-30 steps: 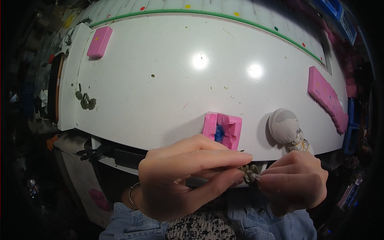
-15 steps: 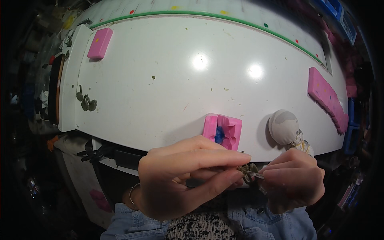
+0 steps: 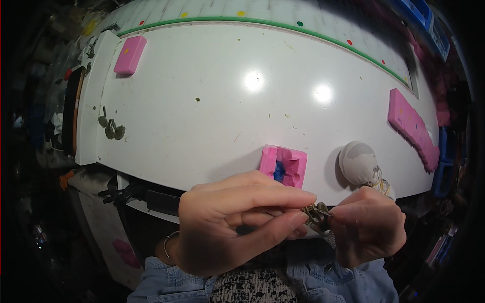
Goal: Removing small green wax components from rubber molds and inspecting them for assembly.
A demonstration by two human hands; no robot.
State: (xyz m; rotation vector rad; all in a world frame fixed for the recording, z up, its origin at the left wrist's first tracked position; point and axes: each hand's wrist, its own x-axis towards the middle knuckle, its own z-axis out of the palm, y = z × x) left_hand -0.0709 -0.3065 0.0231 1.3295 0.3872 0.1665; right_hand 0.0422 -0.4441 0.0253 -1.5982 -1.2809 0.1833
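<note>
Near the front edge of the white table, my left hand [image 3: 237, 222] pinches a small olive-green moulded piece [image 3: 317, 213] with ring-like loops between thumb and fingers. Close against its right side, my right hand [image 3: 371, 224] is closed, its fingertips pinching a thin, pale, blade-like piece that touches or nearly touches the green one; most of it is hidden in the fingers. Just beyond my left hand stands a pink block mould [image 3: 297, 164], its cavity facing up with something blue inside. A round grey cloth-covered pad [image 3: 357, 160], tied with string, sits beyond my right hand.
Several olive-green pieces [image 3: 112, 130] lie at the table's left, below a pink block [image 3: 130, 54]. A row of pink blocks [image 3: 411, 129] lines the right side. Along the far edge runs a green strip [image 3: 222, 19], with a white dotted belt behind it. Small green crumbs dot the tabletop.
The belt's coloured dots have shifted left. My right hand has moved slightly, and the thin piece in it shows less. The green piece has turned a little in my left fingers.
</note>
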